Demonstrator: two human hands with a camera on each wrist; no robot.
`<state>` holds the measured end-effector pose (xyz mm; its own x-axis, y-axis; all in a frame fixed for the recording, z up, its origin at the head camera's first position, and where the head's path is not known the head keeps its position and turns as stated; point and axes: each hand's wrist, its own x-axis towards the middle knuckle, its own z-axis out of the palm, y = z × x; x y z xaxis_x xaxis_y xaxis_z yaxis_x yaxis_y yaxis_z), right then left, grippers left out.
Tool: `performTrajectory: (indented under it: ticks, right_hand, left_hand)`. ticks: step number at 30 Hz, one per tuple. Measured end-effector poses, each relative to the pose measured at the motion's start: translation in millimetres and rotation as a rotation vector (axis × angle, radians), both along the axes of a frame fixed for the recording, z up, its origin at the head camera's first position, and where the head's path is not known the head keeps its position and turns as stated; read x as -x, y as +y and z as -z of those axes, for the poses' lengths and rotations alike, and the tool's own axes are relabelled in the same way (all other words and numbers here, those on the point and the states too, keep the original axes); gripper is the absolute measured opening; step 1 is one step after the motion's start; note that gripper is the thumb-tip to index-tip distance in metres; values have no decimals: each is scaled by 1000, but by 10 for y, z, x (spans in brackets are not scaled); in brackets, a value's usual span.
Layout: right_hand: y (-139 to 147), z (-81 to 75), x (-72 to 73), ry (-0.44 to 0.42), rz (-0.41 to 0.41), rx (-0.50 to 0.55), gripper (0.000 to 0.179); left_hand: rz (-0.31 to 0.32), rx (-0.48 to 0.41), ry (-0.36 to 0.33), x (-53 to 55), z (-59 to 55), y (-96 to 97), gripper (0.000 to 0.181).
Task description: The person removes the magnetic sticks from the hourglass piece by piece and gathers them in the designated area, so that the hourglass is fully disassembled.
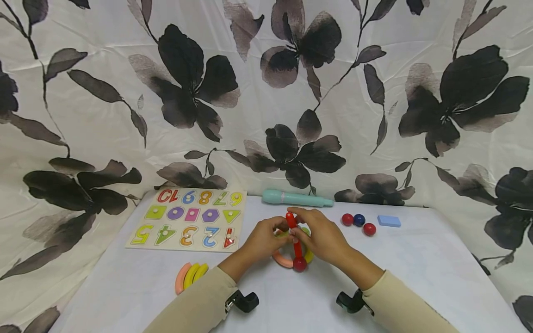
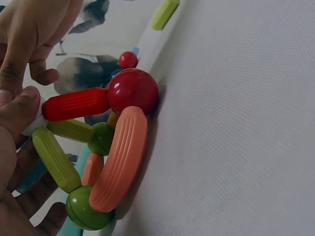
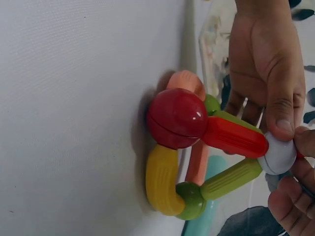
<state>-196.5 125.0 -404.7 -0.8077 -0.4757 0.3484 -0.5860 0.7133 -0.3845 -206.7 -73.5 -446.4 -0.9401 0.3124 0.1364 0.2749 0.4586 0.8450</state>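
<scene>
Between the hands stands a frame of toy rods and balls. Its base joins curved orange rods [image 2: 120,162] and a curved yellow rod [image 3: 162,179] through a red ball [image 1: 300,264] and green balls [image 2: 89,207]. A straight red rod [image 3: 234,136] and straight green rods [image 2: 56,160] slant up to a white ball [image 3: 279,153]. My left hand [image 1: 262,238] pinches the white ball, its thumb on the ball's side. My right hand [image 1: 322,236] pinches another red rod [image 1: 290,219] upright over the white ball, index finger at its top and thumb lower down.
A number puzzle board [image 1: 166,223] lies back left, with curved orange and yellow rods [image 1: 190,275] nearer. Behind the hands lies a teal pen-shaped object [image 1: 297,199]. Red balls [image 1: 347,219], a dark blue ball [image 1: 359,220] and a light blue block [image 1: 389,221] are at right.
</scene>
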Motion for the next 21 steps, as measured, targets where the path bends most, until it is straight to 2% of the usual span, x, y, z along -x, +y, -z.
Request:
performTrajectory:
  ticks: [5,12,21]
  right_hand:
    - [-20,-4,5,-30,15,0,47]
    - [-28,8,-2,-79,43,52,43]
    - [16,6,29,-299,92,255,44]
  left_hand:
    - [-6,10,-9,-5,-15,8,25]
    - [-16,32,-24,-9,-15,13,33]
    - [-29,38,-34,-5,-27,19,36]
